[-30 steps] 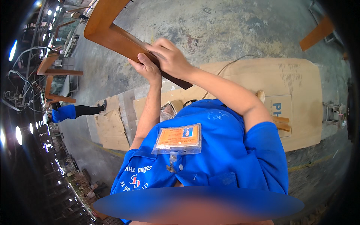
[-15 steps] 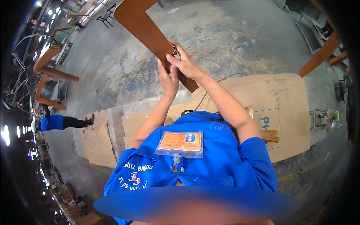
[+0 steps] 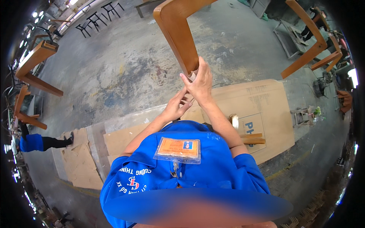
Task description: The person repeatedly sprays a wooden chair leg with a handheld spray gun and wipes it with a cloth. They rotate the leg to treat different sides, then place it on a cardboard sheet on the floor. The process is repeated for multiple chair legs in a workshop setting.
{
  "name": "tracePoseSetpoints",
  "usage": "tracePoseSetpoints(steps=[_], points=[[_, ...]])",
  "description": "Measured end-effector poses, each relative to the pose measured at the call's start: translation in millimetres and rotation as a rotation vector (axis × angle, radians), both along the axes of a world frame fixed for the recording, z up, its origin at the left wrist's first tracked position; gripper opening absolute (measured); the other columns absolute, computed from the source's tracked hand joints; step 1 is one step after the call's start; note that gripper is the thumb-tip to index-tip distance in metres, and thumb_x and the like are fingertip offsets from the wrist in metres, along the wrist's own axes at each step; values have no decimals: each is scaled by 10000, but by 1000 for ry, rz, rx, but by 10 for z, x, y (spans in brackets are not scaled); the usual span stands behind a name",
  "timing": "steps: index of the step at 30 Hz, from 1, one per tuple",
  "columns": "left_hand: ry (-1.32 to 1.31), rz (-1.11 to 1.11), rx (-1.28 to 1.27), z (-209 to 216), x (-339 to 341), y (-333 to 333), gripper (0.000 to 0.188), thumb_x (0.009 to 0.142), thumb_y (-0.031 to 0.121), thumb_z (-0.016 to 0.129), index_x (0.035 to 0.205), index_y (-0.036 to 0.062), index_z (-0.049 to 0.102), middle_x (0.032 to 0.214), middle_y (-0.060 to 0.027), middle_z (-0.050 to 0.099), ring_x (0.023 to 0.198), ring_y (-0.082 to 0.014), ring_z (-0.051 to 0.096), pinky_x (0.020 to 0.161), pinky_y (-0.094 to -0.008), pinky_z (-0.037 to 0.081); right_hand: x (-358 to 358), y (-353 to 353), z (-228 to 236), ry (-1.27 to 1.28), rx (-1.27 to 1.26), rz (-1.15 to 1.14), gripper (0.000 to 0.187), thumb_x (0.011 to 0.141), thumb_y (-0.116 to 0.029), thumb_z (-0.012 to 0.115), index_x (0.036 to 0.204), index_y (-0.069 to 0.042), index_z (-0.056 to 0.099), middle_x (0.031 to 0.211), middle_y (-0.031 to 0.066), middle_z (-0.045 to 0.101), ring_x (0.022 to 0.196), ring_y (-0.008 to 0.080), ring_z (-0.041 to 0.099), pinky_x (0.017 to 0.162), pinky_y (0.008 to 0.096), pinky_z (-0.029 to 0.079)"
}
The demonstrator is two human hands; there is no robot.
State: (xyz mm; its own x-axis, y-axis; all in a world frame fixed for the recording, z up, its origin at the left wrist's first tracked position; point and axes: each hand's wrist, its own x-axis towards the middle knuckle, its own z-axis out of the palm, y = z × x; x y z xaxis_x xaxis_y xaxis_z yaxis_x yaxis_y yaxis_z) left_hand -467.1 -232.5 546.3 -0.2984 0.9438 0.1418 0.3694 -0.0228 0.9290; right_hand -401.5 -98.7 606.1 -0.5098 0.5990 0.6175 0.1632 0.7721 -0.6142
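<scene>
A brown, bent wooden furniture part (image 3: 180, 36) hangs ahead of me, its upper end running out of view. My right hand (image 3: 200, 84) is closed round its lower end. Between those fingers and the wood is a pale folded sheet (image 3: 193, 76) that looks like sandpaper. Lower and to the left, my left hand (image 3: 176, 107) has its fingers apart, just under the right wrist. Nothing shows in it.
Similar wooden parts hang at left (image 3: 36, 78) and right (image 3: 306, 53). Cardboard (image 3: 273, 110) covers the floor beneath me, with wooden strips (image 3: 253, 139) on its right. A co-worker (image 3: 32, 142) stands at far left. Black chair frames (image 3: 97, 19) stand far off.
My left hand has come off the wooden part and dropped lower. My right hand has moved to its lower end. The part now hangs further right in view.
</scene>
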Motion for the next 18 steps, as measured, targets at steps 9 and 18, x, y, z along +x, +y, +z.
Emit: tracePoseSetpoints(steps=[9, 18], points=[[759, -199, -994, -1325, -1239, -1165, 540, 839, 253, 605, 1351, 173, 452, 1217, -194, 581, 1156, -345, 536, 932, -458, 459, -635, 42, -243, 20, 119, -159, 934, 687, -245, 804, 1383, -82, 203, 1075, 182, 453, 982, 349, 473, 774, 468, 388], [375, -168, -1159, -1655, -1250, -2445, 439, 832, 225, 589, 1257, 122, 544, 1083, -147, 602, 1000, -290, 560, 848, -412, 484, -946, 217, -321, 22, 119, -225, 926, 734, -225, 777, 1403, -100, 149, 1092, 164, 421, 1012, 336, 440, 800, 472, 355]])
